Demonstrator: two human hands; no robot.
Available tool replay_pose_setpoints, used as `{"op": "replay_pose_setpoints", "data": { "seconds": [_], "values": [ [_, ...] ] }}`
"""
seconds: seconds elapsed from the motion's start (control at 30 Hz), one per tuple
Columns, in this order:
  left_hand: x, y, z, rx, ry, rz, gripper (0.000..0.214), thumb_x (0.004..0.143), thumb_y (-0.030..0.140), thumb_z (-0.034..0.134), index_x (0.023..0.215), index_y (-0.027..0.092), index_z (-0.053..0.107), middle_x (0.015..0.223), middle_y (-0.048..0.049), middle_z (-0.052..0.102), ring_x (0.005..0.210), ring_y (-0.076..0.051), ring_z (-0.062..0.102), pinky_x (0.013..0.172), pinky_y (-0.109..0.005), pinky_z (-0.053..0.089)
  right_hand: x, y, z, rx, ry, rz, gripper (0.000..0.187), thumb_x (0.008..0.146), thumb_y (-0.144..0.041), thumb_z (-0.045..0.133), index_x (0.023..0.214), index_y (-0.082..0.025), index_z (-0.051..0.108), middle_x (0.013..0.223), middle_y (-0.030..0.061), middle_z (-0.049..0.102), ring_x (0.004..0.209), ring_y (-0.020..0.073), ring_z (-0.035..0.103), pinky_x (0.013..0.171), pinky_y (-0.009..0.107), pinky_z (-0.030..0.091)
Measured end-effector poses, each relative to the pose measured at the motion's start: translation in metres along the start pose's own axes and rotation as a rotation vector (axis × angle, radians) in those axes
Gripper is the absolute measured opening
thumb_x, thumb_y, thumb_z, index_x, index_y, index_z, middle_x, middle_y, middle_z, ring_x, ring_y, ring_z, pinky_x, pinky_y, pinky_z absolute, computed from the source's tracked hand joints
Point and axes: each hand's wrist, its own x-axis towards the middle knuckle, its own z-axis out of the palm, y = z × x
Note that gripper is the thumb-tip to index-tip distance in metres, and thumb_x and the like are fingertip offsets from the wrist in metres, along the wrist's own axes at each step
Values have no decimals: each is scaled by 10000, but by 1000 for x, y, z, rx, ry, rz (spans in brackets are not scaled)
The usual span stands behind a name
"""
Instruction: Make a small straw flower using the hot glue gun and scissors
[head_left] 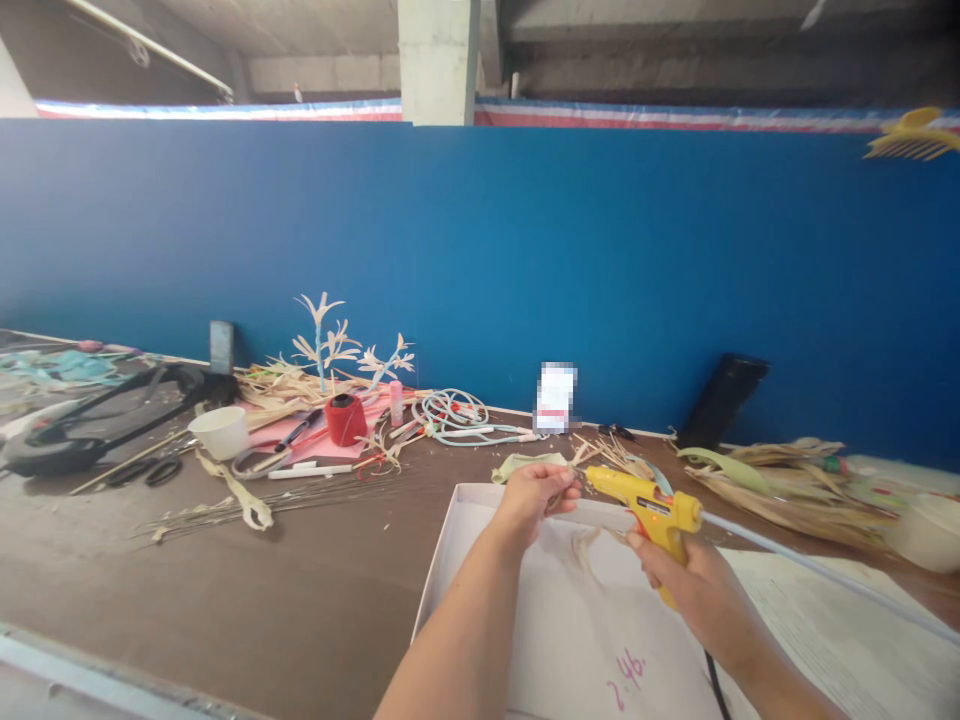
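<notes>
My right hand is wrapped round the handle of a yellow hot glue gun. A white glue stick runs out of its back end, and its nozzle points left. Close to that nozzle, the fingers of my left hand are pinched together; a thin piece seems to be between them, too small to name. Both hands are over a shallow white box with pink handwriting on it. A pale, thin strip lies on the box beneath the glue gun.
Left of the box are a red thread spool, a white cup, black scissors and thin wires. Dried husks lie at the right, near a black upright object. A blue partition stands behind the table.
</notes>
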Motion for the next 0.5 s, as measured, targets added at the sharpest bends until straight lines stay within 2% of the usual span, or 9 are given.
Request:
{"op": "replay_pose_setpoints", "data": {
  "seconds": [0.33, 0.5],
  "values": [
    [-4, 3, 3, 10, 17, -10, 350, 538, 343, 806, 740, 94, 669, 677, -52, 641, 569, -91, 575, 563, -212, 459, -6, -10, 0, 52, 46, 7, 342, 724, -534, 510, 676, -202, 578, 531, -21, 513, 542, 165, 495, 539, 282, 371],
    [-3, 2, 2, 25, 19, -10, 356, 541, 337, 805, 756, 91, 664, 696, -61, 645, 587, -99, 586, 565, -214, 468, 0, 1, -6, 171, 75, 20, 340, 712, -532, 571, 734, -197, 624, 527, -21, 517, 552, 163, 514, 551, 276, 397]
  ]
}}
